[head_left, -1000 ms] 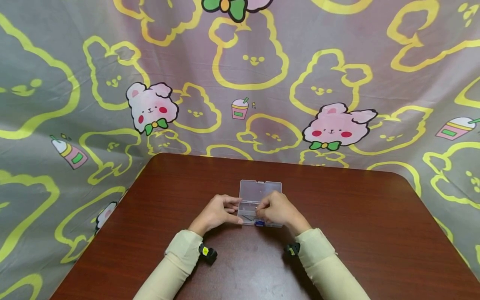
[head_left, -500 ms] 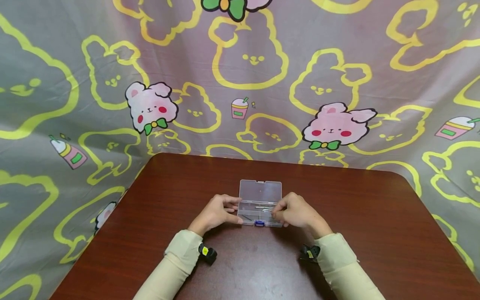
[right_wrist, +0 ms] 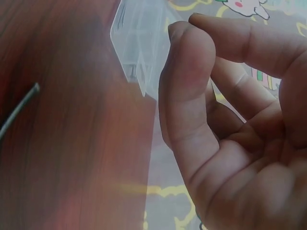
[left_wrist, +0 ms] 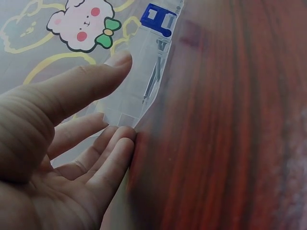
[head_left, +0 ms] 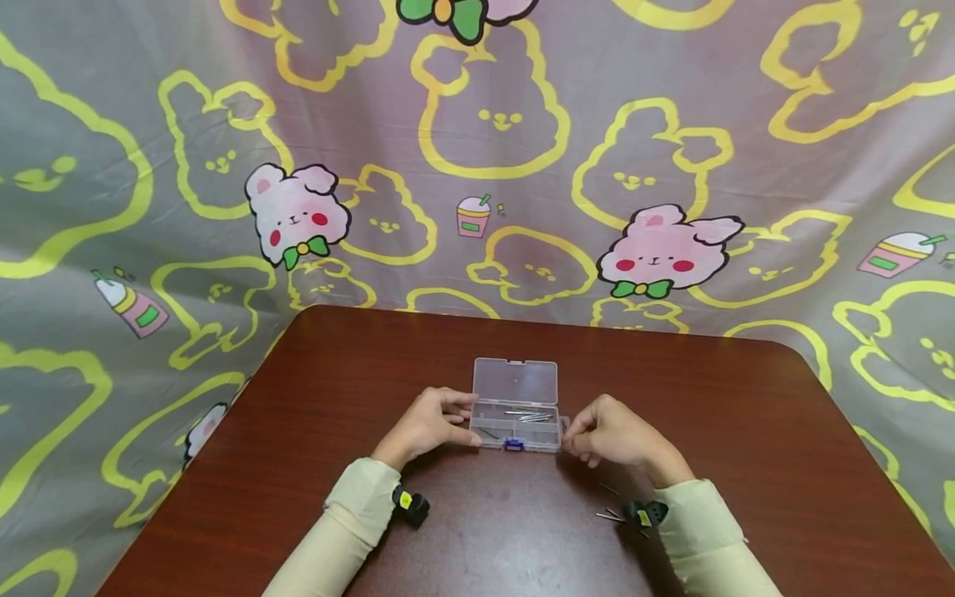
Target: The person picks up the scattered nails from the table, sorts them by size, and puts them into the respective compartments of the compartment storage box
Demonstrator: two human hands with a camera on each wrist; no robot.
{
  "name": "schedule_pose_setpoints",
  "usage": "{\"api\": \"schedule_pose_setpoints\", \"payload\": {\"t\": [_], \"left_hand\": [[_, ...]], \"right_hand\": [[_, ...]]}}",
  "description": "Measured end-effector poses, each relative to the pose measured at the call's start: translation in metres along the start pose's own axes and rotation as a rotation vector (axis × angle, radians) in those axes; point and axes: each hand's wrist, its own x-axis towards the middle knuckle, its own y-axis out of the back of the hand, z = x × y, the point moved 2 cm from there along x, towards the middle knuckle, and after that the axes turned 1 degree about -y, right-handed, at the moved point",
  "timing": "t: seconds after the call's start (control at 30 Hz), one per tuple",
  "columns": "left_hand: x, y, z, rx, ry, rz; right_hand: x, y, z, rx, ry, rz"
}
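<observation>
A clear plastic compartment box [head_left: 515,431] lies on the table with its lid [head_left: 515,380] raised. Thin metal rods [head_left: 531,414], which look like nails, lie in its rear compartment. A darker rod [head_left: 488,433] is in the front left one; in the left wrist view, slim rods [left_wrist: 153,79] lie near a blue latch [left_wrist: 158,19]. My left hand [head_left: 429,424] steadies the box's left end, thumb in front, fingers behind. Just off the right end is my right hand [head_left: 615,431], fingers loosely bent, nothing visible between thumb and index in the right wrist view [right_wrist: 230,105].
Several loose metal rods [head_left: 610,514] lie on the brown table [head_left: 373,356] under the right wrist. A clear plastic flap [right_wrist: 141,76] juts from the box's right end. A patterned cloth [head_left: 522,149] hangs behind and at both sides of the table.
My right hand has left the box's inside and moved right and toward me, leaving rods in the rear compartment. Rods under the right wrist have come into view. The left hand stays put.
</observation>
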Motion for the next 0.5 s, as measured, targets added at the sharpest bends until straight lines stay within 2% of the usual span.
{"api": "schedule_pose_setpoints", "payload": {"t": [0.5], "left_hand": [[0.0, 0.0, 0.001, 0.005, 0.006, 0.001]], "right_hand": [[-0.016, 0.007, 0.013, -0.031, -0.035, -0.053]]}}
